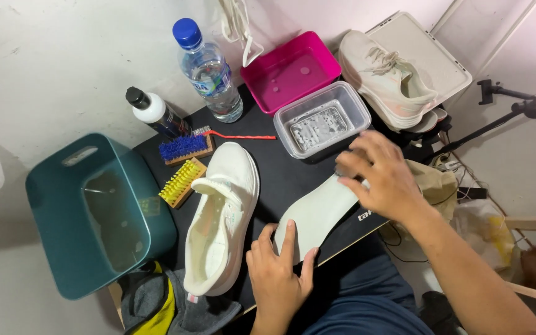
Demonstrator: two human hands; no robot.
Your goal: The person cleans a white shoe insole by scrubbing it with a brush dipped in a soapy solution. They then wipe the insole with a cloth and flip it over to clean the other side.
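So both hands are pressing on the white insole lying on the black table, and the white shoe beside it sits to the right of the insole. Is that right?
Not quite. In the head view the white shoe sits to the left of the white insole, not to its right. The rest holds: the left hand and the right hand both press on the insole, which lies on the black table.
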